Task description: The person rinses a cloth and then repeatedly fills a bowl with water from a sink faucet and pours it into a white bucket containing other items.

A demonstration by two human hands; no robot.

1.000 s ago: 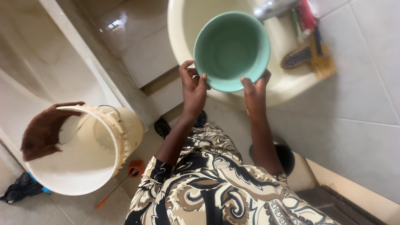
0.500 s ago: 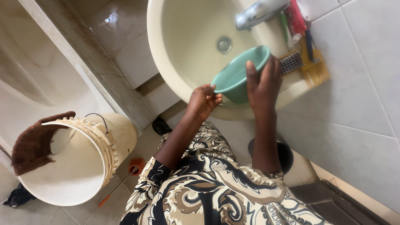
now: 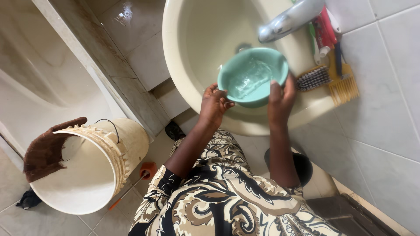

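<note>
Hands: two, left (image 3: 214, 102) and right (image 3: 280, 98), gripping one green bowl (image 3: 253, 76) | buckets: one (image 3: 94, 164)

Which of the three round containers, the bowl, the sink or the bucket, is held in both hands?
The green bowl, gripped by left hand and right hand over the cream sink; the bucket stands untouched.

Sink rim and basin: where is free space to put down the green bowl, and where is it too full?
The sink is bare on its left wall and left rim, between the green bowl and the tiled ledge. The right rim is crowded: hairbrush, yellow comb and tubes lie beside the tap. The left hand and right hand grip the bowl.
</note>
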